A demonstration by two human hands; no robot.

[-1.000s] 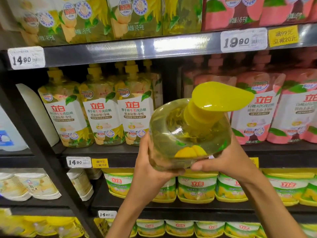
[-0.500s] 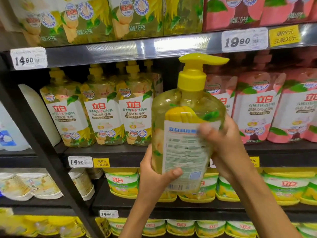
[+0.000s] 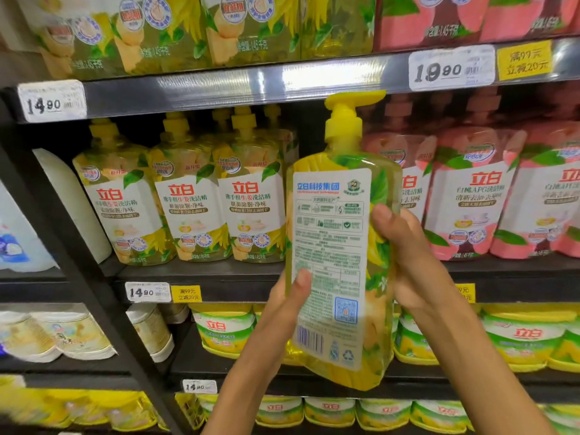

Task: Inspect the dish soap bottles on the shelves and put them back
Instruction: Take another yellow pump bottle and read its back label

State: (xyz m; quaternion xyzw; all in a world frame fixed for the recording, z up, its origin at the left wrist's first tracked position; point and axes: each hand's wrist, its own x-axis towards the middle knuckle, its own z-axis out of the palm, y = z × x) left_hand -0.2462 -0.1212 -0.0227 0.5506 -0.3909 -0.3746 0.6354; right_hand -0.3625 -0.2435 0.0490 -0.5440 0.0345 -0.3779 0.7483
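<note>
A yellow dish soap bottle (image 3: 342, 240) with a yellow pump stands upright in front of the shelves, its white back label facing me. My left hand (image 3: 287, 301) grips its lower left side, thumb on the label. My right hand (image 3: 405, 255) grips its right side, thumb on the label's edge. Behind it, more yellow dish soap bottles (image 3: 188, 208) stand in a row on the middle shelf (image 3: 201, 273), left of the held one.
Pink soap bottles (image 3: 477, 199) fill the middle shelf's right part. Green-and-yellow packs (image 3: 224, 331) line the lower shelves. A black upright post (image 3: 78, 271) divides this bay from white bottles (image 3: 72, 202) at left. The upper shelf rail (image 3: 219, 89) carries price tags.
The bottle was tipped with its pump toward me, then turned upright with the back label facing me. It now sits closer and larger in view, both hands still holding it.
</note>
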